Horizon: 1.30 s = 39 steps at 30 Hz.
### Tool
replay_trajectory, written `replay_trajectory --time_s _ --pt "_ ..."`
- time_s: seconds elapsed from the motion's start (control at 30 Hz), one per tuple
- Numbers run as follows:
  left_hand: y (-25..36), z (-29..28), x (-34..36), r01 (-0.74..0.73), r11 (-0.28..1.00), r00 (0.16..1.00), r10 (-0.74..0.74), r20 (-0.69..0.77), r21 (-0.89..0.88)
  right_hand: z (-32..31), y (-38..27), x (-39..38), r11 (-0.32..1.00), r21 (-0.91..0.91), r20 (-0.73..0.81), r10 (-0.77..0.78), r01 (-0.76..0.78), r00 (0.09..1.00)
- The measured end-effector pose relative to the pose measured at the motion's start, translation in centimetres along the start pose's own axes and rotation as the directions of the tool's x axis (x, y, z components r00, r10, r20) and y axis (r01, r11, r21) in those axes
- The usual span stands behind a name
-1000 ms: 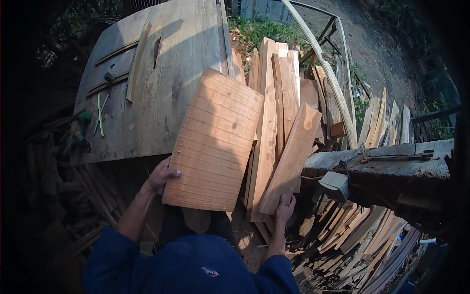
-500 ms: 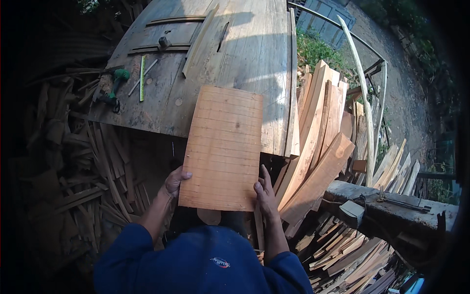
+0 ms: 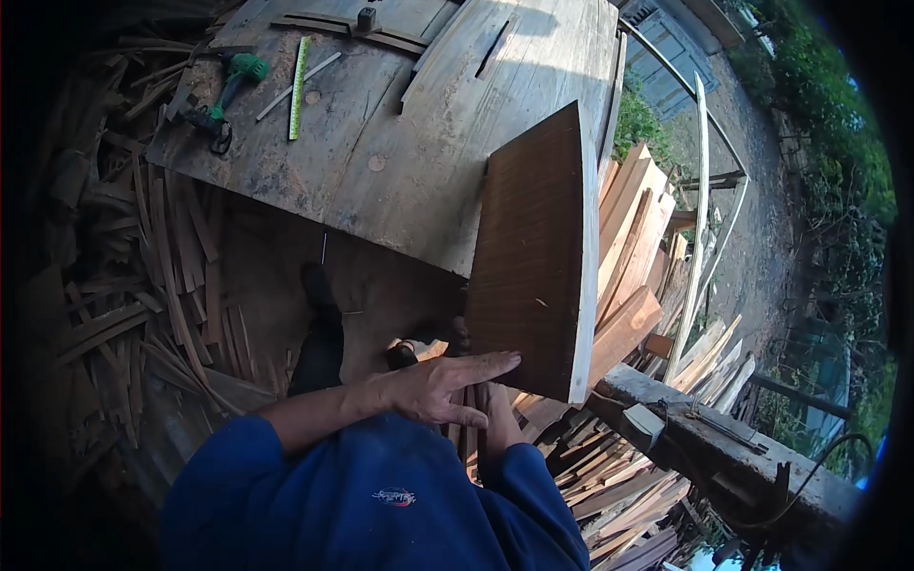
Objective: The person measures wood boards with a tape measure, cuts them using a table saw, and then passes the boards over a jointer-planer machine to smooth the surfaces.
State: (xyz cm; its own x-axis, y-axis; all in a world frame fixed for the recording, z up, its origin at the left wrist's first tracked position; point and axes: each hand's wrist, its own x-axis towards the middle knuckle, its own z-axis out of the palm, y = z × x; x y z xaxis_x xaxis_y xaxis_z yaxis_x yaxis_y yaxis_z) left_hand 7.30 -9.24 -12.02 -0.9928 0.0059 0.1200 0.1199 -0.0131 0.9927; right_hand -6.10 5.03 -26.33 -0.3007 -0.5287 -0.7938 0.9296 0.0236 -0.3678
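A rectangular wooden board is tipped up on its side in front of me, its broad face in shadow and one pale long edge toward the right. My right hand grips the board low at its near left side, partly hidden behind my other hand. Fingertips show at the board's left edge. My left hand reaches across, index finger stretched along the board's lower face and thumb apart. Whether that finger presses on the wood I cannot tell.
A wooden worktable carries a green power tool, a yellow-green measuring strip, a thin pale stick and wooden strips. Planks lean at the right, beside a concrete beam. Scrap wood piles up at left.
The board has turned from facing me flat to standing on its side, shifting right. My left hand has left its left edge and crossed over toward my right hand. The view has swung too.
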Motion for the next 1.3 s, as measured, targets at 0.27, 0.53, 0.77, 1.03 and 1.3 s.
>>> replay_trajectory --time_s 0.27,0.53,0.77,1.03,1.3 --pt "-0.6 -0.5 0.2 -0.033 0.981 0.999 0.034 0.001 0.192 2.9 3.7 -2.3 0.977 -0.134 -0.057 -0.174 0.165 0.983" --pt "0.3 -1.7 0.1 0.152 0.974 0.981 -0.127 -0.145 0.170 5.0 3.3 0.1 0.956 -0.175 -0.037 -0.245 0.235 0.969" --pt "0.6 -0.7 0.8 0.222 0.973 0.964 -0.209 -0.162 0.063 4.0 2.7 -1.1 0.959 -0.189 -0.018 -0.220 0.212 0.975" --pt "2.9 -5.3 5.3 -0.039 0.767 0.969 0.186 -0.164 0.640 1.6 -0.2 -3.6 0.946 -0.313 0.070 -0.068 0.086 0.995" --pt "4.1 -14.7 11.7 -0.362 0.350 0.932 0.165 0.324 0.864 -3.2 -9.5 -12.3 0.751 -0.642 0.118 0.294 -0.152 0.949"
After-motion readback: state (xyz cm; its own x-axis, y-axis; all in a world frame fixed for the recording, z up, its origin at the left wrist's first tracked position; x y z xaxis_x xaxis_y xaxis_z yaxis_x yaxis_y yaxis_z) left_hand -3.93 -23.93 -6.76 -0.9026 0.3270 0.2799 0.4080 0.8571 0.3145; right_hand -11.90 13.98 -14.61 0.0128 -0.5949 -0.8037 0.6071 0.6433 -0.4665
